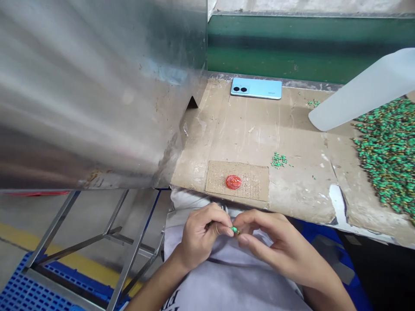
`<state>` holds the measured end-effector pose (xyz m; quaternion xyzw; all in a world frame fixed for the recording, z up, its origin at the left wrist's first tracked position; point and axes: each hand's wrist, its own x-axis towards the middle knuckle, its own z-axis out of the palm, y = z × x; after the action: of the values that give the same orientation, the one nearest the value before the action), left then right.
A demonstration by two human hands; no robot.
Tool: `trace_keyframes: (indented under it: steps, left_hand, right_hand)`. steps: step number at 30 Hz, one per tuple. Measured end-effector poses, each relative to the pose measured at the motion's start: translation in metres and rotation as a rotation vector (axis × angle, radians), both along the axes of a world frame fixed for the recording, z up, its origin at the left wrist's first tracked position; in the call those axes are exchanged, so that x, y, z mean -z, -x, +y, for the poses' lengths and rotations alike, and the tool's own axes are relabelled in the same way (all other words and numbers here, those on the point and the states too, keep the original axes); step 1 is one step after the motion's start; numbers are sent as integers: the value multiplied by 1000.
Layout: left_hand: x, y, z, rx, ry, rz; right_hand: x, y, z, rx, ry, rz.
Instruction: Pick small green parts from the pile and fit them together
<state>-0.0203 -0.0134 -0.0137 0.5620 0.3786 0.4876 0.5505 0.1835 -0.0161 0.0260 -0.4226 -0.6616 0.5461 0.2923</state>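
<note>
Close in front of my body, my left hand point(204, 231) pinches a small green piece with a gold-coloured end point(234, 229) between thumb and forefinger. My right hand point(272, 242) meets it from the other side, its thumb and forefinger tips at the gold end. The right fingers are bent, and the exact contact is too small to make out. Just beyond both hands, a glossy red round blob point(233, 182) sits on a rectangular cardboard pad point(256, 183) at the table's front edge. Tiny green bits point(279, 160) lie in a small cluster right of the pad.
A large heap of green-and-gold pieces point(389, 160) covers the right of the cardboard-topped table point(246, 134). A whitish cylinder point(363, 90) leans over it. A light blue phone point(256, 88) lies at the back. A big metal panel point(97, 86) rises at left, above a metal frame point(129, 255).
</note>
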Motion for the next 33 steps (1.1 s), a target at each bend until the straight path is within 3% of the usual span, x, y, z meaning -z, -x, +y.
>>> trace_keyframes:
  steps: [5,9,14,20,28,30,33]
  left_hand:
    - [-3,-3,-1,-29,11,-6]
    - [-9,0,-2,-33,82,106]
    - [-21,3,-1,0,3,247]
    - [-27,-2,-1,-43,-32,297]
    - [-16,-7,-1,-121,-102,309]
    - [-11,-13,-3,-112,-19,258]
    - [-6,-20,-3,-43,299,42]
  right_hand:
    - [5,3,-5,86,-98,-56]
    - [11,0,-5,97,-326,-48]
    - [16,-3,-4,81,-553,-104]
    - [23,-5,-6,68,-624,-109]
    - [22,9,-7,102,-759,-111]
    - [24,8,-6,123,-735,-68]
    - [29,-18,2,279,-681,-185]
